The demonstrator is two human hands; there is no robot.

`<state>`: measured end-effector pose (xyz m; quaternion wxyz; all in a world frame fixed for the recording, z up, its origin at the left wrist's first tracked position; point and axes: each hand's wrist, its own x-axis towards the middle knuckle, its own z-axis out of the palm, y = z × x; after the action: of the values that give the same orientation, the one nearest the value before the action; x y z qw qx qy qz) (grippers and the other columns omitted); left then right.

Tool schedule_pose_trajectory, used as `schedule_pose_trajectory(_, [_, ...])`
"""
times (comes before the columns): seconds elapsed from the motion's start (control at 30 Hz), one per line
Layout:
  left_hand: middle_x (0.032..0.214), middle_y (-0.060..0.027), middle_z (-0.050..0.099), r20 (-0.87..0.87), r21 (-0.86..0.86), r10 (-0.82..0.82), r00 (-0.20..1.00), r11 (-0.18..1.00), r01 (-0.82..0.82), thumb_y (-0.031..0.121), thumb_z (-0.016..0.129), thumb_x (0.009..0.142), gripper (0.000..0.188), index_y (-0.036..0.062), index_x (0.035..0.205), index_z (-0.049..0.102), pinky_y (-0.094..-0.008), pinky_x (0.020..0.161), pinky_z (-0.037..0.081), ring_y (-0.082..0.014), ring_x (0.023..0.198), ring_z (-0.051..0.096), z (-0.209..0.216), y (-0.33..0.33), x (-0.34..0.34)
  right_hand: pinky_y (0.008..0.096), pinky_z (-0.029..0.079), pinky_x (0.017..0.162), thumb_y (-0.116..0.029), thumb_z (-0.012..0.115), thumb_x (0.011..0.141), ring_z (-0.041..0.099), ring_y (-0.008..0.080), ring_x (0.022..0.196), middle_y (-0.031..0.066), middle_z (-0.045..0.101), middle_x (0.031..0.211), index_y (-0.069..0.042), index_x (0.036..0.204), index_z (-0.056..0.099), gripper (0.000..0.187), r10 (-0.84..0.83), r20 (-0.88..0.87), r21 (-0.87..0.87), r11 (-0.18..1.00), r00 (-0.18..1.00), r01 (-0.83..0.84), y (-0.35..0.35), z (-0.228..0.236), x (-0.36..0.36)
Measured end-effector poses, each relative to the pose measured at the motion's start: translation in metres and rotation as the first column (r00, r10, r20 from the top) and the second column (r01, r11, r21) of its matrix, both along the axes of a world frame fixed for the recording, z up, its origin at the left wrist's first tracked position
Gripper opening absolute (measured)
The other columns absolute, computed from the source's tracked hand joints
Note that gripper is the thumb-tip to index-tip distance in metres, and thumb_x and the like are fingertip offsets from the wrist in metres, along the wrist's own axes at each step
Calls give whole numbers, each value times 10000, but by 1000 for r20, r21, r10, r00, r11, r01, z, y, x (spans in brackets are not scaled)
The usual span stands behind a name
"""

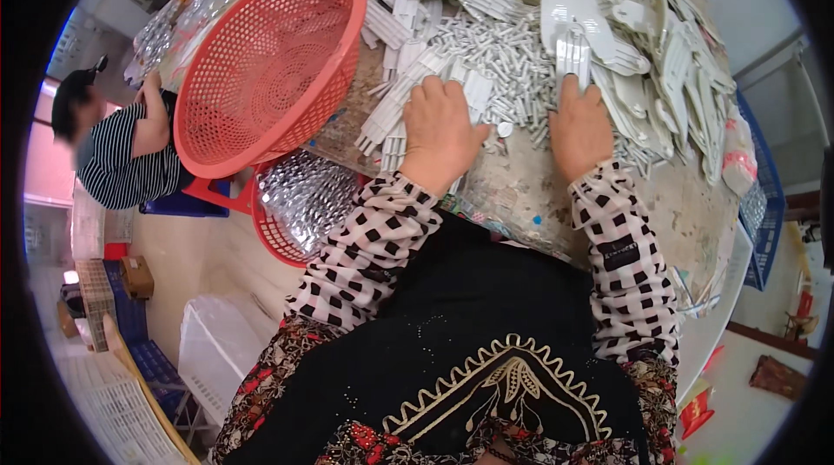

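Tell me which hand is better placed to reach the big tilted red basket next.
Probably the left hand: it is nearer the big tilted red basket, which lies to its left. The right hand is farther off, at some white strips, and would likely cross the left.

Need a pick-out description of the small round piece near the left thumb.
On the worktable, find the heap of short silvery rods. At its near edge, just right of the left hand by the thumb, lies a small pale disc. Its round outline sets it apart from the narrow rods beside it.
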<state>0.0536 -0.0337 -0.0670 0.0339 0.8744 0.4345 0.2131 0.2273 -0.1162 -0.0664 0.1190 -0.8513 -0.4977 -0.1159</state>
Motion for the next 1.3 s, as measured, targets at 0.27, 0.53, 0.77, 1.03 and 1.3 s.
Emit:
schedule_pose_trajectory(0.27, [1030, -181, 498, -15, -103, -13, 1000, 995, 12, 245, 800, 664, 486, -29, 965, 534, -434, 842, 462, -357, 999, 511, 2, 8, -2, 379, 495, 806, -51, 529, 914, 589, 399, 946, 260, 557, 1149, 6, 1261, 506, 352, 223, -338, 304, 945, 914, -119, -53, 16, 5])
schedule_pose_trajectory(0.53, [981, -222, 569, 225, -59, -79, 971, 994, 95, 208, 747, 700, 480, -61, 1040, 542, -448, 813, 466, -388, 933, 556, 0, 5, -9, 344, 441, 867, -79, 568, 911, 561, 343, 1030, 206, 567, 1191, 8, 1220, 546, 322, 205, -846, 302, 945, 492, 126, -170, -29, 13])
schedule_pose_trajectory(0.77, [885, -108, 651, 631, -548, 102, 769, 760, 349, 220, 678, 817, 546, -44, 1259, 499, -266, 697, 481, -127, 812, 628, 35, -13, -25, 440, 439, 848, -192, 685, 788, 532, 360, 976, 181, 553, 1100, -33, 1260, 519, 525, 212, -31, 37, 977, 977, -211, -129, 14, 4])
schedule_pose_trajectory(1.03, [831, -73, 579, 637, -606, 553, 537, -71, 792, 199, 614, 858, 423, 1, 1209, 487, -219, 543, 421, -102, 611, 484, 35, -20, -28, 404, 500, 761, -54, 692, 721, 591, 342, 899, 171, 573, 1130, -26, 1188, 558, 487, 488, -120, 30, 872, 864, -488, -122, 44, -3])
schedule_pose_trajectory(1.3, [800, -26, 568, 522, -642, 426, 739, -374, 669, 110, 765, 766, 424, 72, 1063, 464, -214, 432, 324, -82, 543, 450, 34, -51, 6, 401, 504, 826, 43, 638, 728, 597, 363, 984, 197, 510, 1282, -32, 1079, 592, 362, 810, 19, 267, 561, 586, -784, -121, 37, -20])
